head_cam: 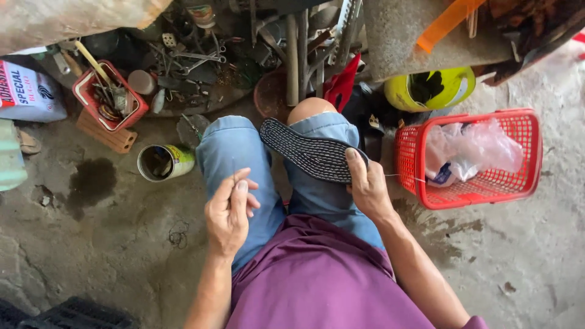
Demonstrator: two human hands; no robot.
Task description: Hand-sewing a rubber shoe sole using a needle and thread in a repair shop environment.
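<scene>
Pinching a needle [233,169] in our left hand [228,213], we clamp our right hand [367,186] on the sole [308,152], braced across our knees, hands apart.

The needle pinched in my left hand [228,210] is too thin to make out clearly; only a faint line shows above my fingertips. My right hand [367,186] covers the near end of the black shoe sole [308,153], and the thread [402,176] running off to the right of that hand fades out before the red basket [469,159]. What lies inside the clear plastic bags [472,149] in that basket I cannot tell. Beyond my knees, the heap of metal tools [244,49] is tangled and cut off by the top edge. Both my forearms leave the bottom edge.
</scene>
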